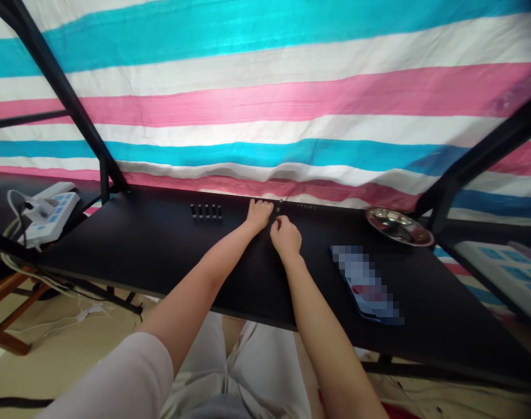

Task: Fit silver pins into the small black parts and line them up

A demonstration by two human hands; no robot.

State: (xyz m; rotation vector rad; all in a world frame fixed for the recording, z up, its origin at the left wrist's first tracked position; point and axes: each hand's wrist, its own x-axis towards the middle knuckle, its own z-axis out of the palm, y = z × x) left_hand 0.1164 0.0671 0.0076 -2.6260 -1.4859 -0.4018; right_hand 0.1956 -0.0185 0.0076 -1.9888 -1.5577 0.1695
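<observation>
Left hand and right hand observed at frame centre, fingers curled, any grasp indeterminable, just beside small pieces on the black tabletop, with five dark cylinders standing left of centre.

You are seated at what looks like a makeshift indoor work booth, though whether in a home, a workshop or an office cannot be told. A striped plastic-looking sheet hangs as a wall behind your black tabletop, between the slanting bars of a dark frame. To your left, a white power strip, loose cables and wooden furniture legs add to the improvised workstation look.
</observation>
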